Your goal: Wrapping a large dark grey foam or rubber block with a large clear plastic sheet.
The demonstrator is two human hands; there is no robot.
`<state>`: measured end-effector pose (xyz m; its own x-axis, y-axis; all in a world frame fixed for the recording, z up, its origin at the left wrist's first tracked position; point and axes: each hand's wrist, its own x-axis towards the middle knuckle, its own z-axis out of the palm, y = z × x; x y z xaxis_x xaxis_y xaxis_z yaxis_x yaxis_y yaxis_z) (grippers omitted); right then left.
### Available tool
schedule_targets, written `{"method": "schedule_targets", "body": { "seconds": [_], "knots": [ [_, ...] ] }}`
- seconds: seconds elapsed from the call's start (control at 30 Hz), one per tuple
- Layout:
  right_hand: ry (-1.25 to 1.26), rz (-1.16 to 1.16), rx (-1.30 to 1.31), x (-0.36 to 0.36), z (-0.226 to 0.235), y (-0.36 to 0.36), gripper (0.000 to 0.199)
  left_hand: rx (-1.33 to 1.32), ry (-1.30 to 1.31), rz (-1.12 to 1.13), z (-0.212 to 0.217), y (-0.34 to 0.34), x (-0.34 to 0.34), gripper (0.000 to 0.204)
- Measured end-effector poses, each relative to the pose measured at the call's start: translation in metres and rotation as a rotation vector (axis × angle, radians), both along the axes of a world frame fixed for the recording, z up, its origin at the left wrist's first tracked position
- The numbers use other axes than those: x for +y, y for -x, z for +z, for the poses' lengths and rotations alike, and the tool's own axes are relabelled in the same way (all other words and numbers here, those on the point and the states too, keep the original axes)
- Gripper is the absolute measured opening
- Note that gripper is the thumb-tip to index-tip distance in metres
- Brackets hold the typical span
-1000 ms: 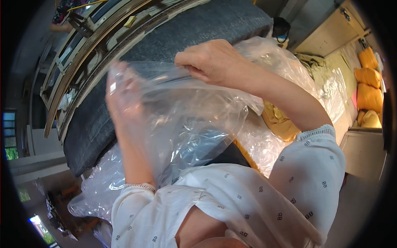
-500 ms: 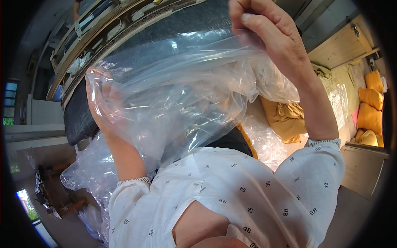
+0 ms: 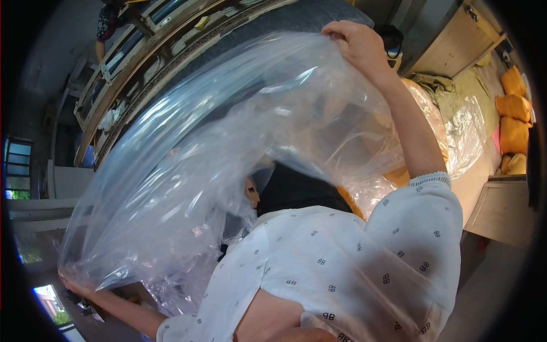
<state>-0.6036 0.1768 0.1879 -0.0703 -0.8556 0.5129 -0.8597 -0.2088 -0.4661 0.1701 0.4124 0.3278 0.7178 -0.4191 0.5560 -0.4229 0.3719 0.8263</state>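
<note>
Right hand (image 3: 354, 43) is pinching one edge of the clear plastic bag (image 3: 228, 165) up high, left hand (image 3: 77, 285) is gripping the opposite edge low. Bag is hanging spread between them above the dark bench (image 3: 296, 17); judging by this, it's opened out but nothing is going inside yet.

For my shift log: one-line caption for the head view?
Both hands spread a large clear plastic bag: right hand raised high, left hand low.

A dark grey worktop (image 3: 307, 14) crosses the upper middle of the frame, with crumpled clear plastic (image 3: 464, 134) lying at right.
</note>
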Motion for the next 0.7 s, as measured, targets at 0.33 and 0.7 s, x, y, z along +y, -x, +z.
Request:
{"method": "schedule_targets", "body": {
  "seconds": [0.33, 0.7],
  "knots": [
    [0.476, 0.512, -0.066, 0.028, 0.013, -0.122, 0.017, -0.480, -0.345, 0.218, -0.068, -0.237, -0.111, 0.022],
    [-0.915, 0.455, 0.452, 0.134, -0.009, 0.022, 0.013, -0.487, -0.327, -0.063, -0.203, 0.106, -0.275, 0.024]
  ]
}}
